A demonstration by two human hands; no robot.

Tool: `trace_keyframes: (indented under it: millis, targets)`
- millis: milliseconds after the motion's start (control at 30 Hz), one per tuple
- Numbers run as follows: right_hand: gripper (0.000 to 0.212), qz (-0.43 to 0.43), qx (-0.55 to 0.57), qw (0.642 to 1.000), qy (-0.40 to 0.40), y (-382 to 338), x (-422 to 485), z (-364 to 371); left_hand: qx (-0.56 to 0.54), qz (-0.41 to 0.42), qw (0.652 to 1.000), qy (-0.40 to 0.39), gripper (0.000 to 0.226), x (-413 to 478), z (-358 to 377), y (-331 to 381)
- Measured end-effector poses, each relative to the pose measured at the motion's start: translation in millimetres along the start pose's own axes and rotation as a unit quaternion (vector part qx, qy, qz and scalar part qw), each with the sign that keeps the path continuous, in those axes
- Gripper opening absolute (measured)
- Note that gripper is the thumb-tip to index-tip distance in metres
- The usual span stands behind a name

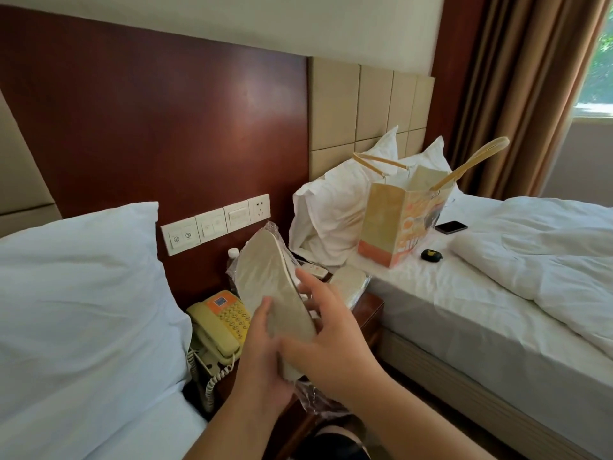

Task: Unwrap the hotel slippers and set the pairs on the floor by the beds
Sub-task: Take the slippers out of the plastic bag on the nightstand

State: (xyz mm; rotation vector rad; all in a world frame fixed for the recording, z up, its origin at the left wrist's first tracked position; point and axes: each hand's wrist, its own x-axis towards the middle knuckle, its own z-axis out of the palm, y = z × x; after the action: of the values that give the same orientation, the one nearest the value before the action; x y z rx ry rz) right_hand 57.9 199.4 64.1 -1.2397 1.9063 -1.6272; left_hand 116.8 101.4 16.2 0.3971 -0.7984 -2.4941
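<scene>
A wrapped pair of pale hotel slippers (270, 287) stands tilted in the air above the nightstand, soles toward me, inside clear plastic wrap (313, 398) that hangs loose below. My left hand (262, 370) grips the lower end from the left, thumb across the sole. My right hand (326, 336) holds the right edge, fingers spread along the side. A second wrapped slipper pack (350, 282) lies on the nightstand (368, 310) beside the right bed.
A yellow telephone (217, 327) and a bottle (233, 255) sit on the nightstand. Left bed with pillow (76, 293). On the right bed (464, 310) stand a paper bag (398, 224), a phone (450, 227), a small dark case (430, 254) and pillows (331, 207). Switch panel (215, 224) behind.
</scene>
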Motion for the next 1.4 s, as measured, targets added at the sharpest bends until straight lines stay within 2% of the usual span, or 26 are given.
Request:
trace_keyframes:
  millis: [67, 133, 200, 267, 367, 433, 533, 633, 700, 800, 900, 967, 1067, 1200, 1400]
  targets:
    - [0.075, 0.022, 0.119, 0.993, -0.016, -1.3, -2.5, -0.6, -0.003, 0.012, 1.000, 0.023, 0.053, 2.4, -2.1, 2.9]
    - [0.057, 0.063, 0.241, 0.968, -0.020, -2.7, -1.4, -3.8, 0.009, 0.009, 0.998, 0.056, 0.059, 4.0, -3.1, 5.3]
    - [0.043, 0.098, 0.261, 0.960, 0.014, -3.8, 0.0, -7.0, -0.004, -0.001, 0.996, 0.086, 0.066, 4.7, -4.2, 6.0]
    - [0.042, 0.092, 0.191, 0.975, 0.062, -1.8, -0.2, -11.9, -0.020, 0.007, 0.995, 0.101, 0.068, 5.1, -5.7, 4.8]
    - [0.055, 0.032, -0.064, 0.997, 0.032, -1.4, -3.8, -23.4, -0.017, 0.018, 0.995, 0.101, 0.062, 5.7, -7.5, 2.6]
    - [0.060, -0.021, -0.234, 0.972, 0.003, -1.8, -2.5, -31.3, -0.013, 0.017, 0.995, 0.096, 0.059, 6.2, -8.0, 0.0]
    - [0.060, -0.059, -0.330, 0.942, 0.002, -0.6, 4.3, -36.4, 0.004, 0.006, 0.996, 0.094, 0.059, 6.2, -6.7, -5.6]
    - [0.033, -0.107, -0.386, 0.916, 0.027, -0.1, 5.8, -35.3, 0.018, -0.004, 0.996, 0.090, 0.061, 5.7, -4.4, -9.6]
    - [0.021, -0.133, -0.379, 0.913, 0.069, 0.7, 3.9, -35.6, 0.017, -0.002, 0.995, 0.101, 0.061, 5.8, -3.3, -10.4]
    - [0.018, -0.140, -0.325, 0.924, 0.147, 2.9, 2.2, -37.0, 0.011, -0.002, 0.994, 0.111, 0.061, 7.4, -5.0, -10.3]
    - [0.011, -0.076, -0.296, 0.934, 0.184, 5.0, -0.3, -36.9, 0.013, -0.002, 0.992, 0.128, 0.058, 9.3, -9.5, -11.8]
    - [0.021, -0.019, -0.277, 0.941, 0.194, 5.9, -1.1, -36.3, 0.020, 0.000, 0.990, 0.137, 0.057, 10.5, -11.9, -13.3]
    - [0.038, 0.013, -0.260, 0.951, 0.166, 9.3, -3.0, -33.1, 0.038, 0.014, 0.990, 0.137, 0.057, 13.1, -13.9, -13.4]
    - [0.023, 0.027, -0.197, 0.976, 0.094, 14.2, -6.0, -25.3, 0.041, 0.023, 0.993, 0.111, 0.065, 14.8, -15.4, -10.0]
    - [0.023, 0.105, -0.120, 0.987, -0.026, 0.9, -5.9, -25.6, 0.048, 0.050, 0.994, 0.080, 0.074, 19.5, -13.7, -8.4]
